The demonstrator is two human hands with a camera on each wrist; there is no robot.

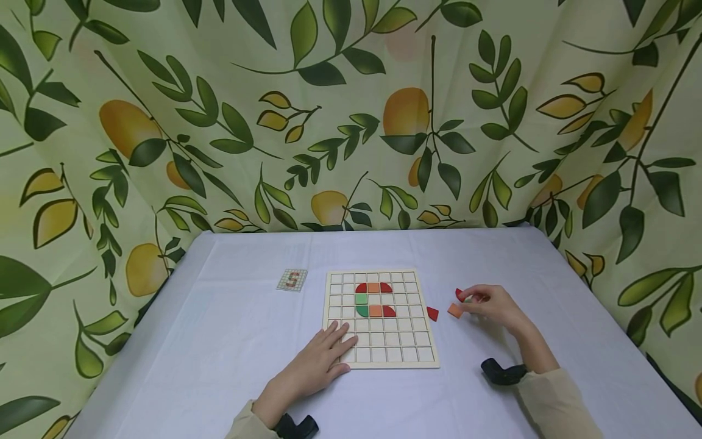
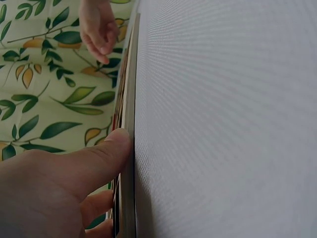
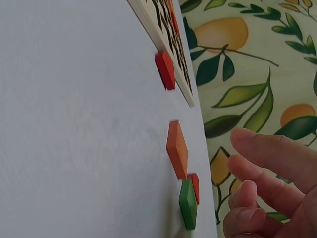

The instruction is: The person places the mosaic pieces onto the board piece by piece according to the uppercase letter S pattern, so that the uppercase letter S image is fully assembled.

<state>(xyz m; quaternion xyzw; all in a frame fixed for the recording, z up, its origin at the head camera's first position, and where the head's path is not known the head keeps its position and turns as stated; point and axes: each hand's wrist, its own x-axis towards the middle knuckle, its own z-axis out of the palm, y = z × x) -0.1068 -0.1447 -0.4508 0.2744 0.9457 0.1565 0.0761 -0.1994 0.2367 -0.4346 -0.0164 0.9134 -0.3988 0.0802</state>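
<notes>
A pale wooden grid board lies on the table, and my left hand rests on its lower left corner with fingers spread. In the left wrist view the thumb presses by the board's edge. Red, orange and green pieces sit in the upper cells, among them a green square. My right hand hovers right of the board, fingers loosely bent and holding nothing. Under it lie an orange square block, a green block and a red block, largely hidden behind the green one.
Another red block lies beside the board's right edge. A small patterned card is at the board's upper left. White cloth covers the table, and a leaf-print curtain hangs behind it.
</notes>
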